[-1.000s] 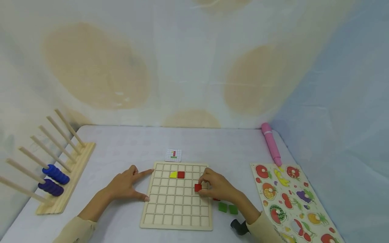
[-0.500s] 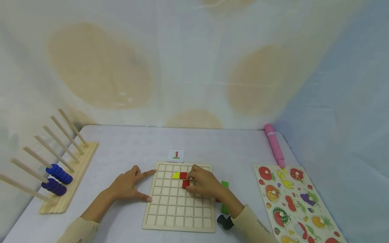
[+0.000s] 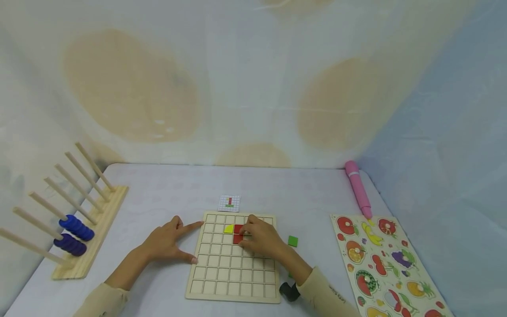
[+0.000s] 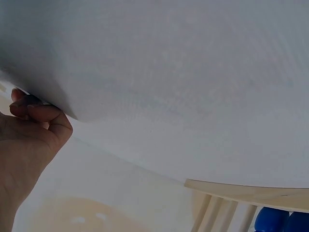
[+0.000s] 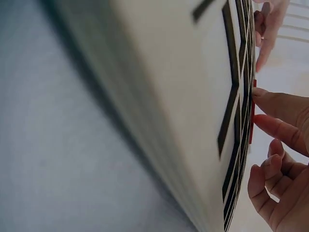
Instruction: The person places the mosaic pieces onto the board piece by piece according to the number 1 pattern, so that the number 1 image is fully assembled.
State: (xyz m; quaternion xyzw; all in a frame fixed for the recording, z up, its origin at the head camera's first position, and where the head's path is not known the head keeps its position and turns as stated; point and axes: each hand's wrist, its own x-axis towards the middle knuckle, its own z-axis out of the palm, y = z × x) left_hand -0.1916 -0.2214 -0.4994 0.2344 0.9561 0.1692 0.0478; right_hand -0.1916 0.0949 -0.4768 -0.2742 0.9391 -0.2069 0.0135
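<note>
A wooden grid board (image 3: 231, 286) lies on the table. In its cells, a yellow tile with one slanted corner (image 3: 228, 229) sits beside a red square tile (image 3: 237, 228). Just below that red one is a second red square tile (image 3: 237, 239), pinched by my right hand (image 3: 261, 237) at its right side. The right wrist view shows thumb and forefinger on the red pieces (image 5: 252, 133), low against the board. My left hand (image 3: 164, 242) touches the board's left edge with thumb and forefinger stretched apart, the other fingers folded.
A small pattern card (image 3: 229, 203) lies behind the board. Right of it are a green tile (image 3: 292, 241) and a black object (image 3: 289, 291) near my sleeve. A fruit puzzle board (image 3: 380, 264) and pink marker-shaped object (image 3: 358, 189) lie far right; a peg abacus (image 3: 91, 233) stands left.
My right hand has moved left across the grid with the red tile, bringing it directly under the other red tile. My left hand has stayed at the board's edge.
</note>
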